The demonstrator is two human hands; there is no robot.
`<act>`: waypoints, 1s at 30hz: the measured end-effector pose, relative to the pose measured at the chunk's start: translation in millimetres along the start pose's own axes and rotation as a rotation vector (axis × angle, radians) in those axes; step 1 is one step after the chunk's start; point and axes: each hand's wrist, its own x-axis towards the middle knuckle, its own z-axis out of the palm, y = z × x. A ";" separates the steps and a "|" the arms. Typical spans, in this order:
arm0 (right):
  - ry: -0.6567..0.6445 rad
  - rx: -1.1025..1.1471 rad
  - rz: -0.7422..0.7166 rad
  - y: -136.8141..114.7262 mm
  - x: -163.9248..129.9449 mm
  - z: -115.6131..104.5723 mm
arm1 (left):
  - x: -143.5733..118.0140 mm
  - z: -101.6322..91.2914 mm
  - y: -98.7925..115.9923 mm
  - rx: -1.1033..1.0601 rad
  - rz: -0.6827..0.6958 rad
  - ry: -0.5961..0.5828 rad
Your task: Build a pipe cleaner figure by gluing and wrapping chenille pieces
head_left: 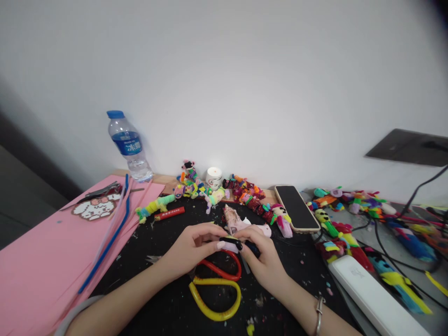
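Above the black mat [157, 298], my left hand [196, 243] and my right hand [264, 261] meet at the middle. Fingers of both are closed on a small fuzzy piece [229, 246] with black and pale lilac parts; its exact kind is too small to tell. Just below lie scissors [214, 318], one handle loop red and the other yellow, partly covered by my left hand. Behind my right hand lies a pale pink tool [264, 229] with a stained tip, which looks like a glue gun, partly hidden by the fingers.
Pink sheets [42, 261] with a blue pipe cleaner [105, 252] lie left, near a water bottle [128, 147]. Fuzzy dolls [245, 193], a paper cup [214, 178] and a red lighter-like stick [171, 213] stand behind. Right are a phone [297, 208], cables [381, 247] and a white box [374, 298].
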 end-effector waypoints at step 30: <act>0.038 -0.066 -0.031 -1.3 -0.6 3.5 | -0.1 1.5 2.0 0.081 -0.012 0.042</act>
